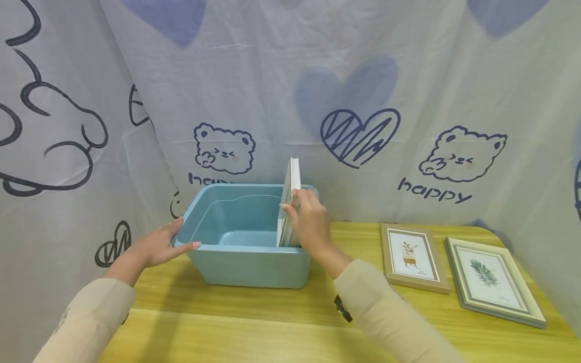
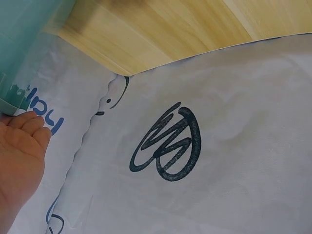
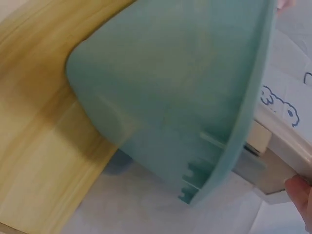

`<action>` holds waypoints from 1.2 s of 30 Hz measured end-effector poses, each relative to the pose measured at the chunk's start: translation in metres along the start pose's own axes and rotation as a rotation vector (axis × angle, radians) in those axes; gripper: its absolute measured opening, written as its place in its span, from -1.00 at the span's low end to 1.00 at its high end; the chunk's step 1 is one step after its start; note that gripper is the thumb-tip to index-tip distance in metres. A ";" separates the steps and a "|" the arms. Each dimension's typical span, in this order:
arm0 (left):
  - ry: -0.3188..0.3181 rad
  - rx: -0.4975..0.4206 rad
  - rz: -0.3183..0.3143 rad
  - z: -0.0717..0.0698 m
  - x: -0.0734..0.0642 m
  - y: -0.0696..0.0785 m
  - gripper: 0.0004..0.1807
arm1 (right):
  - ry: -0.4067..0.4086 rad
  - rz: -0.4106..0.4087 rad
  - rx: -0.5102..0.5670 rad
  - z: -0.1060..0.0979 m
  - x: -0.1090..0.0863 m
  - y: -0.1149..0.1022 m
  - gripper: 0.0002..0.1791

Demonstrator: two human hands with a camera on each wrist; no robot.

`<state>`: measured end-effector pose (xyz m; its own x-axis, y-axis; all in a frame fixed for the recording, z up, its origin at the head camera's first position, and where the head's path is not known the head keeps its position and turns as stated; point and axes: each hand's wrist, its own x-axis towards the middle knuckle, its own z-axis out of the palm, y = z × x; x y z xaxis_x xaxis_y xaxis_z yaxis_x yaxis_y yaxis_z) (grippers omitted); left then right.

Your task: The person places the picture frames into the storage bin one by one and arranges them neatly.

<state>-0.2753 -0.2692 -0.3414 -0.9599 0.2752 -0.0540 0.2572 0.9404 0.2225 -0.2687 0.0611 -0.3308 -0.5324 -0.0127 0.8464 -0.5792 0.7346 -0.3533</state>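
Observation:
A light blue plastic bin (image 1: 249, 267) stands on the wooden table. My left hand (image 1: 156, 247) grips its left end, the thumb along the front rim and the fingers at the side rim. In the left wrist view the fingers of that hand bend against the bin's edge. At the bin's right end my right hand (image 1: 310, 219) pinches a white picture frame (image 1: 295, 174), which stands upright, partly inside the bin and rising above the rim. In the right wrist view, the frame's pale edge (image 3: 287, 139) shows beyond the bin wall; the fingertips touch it. The frame's lower part is hidden.
On the table (image 1: 218, 338) to the right lie a tan picture frame (image 1: 390, 257) with a flower print and a cream picture frame (image 1: 460, 282) with a green leaf print. A patterned white curtain (image 1: 281, 101) hangs behind and at both sides.

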 end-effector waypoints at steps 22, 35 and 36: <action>0.007 -0.026 -0.014 0.007 -0.002 -0.005 0.06 | -0.036 -0.064 -0.126 0.028 -0.031 0.007 -0.70; 0.009 -0.024 -0.019 0.007 0.000 -0.004 0.06 | -0.025 -0.121 -0.335 0.030 -0.035 0.015 -0.63; 0.008 -0.023 -0.020 0.006 0.000 -0.004 0.06 | -0.028 -0.125 -0.346 0.030 -0.035 0.015 -0.62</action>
<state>-0.2753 -0.2714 -0.3484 -0.9656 0.2551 -0.0507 0.2357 0.9408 0.2437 -0.2773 0.0518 -0.3778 -0.4900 -0.1322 0.8617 -0.4009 0.9119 -0.0881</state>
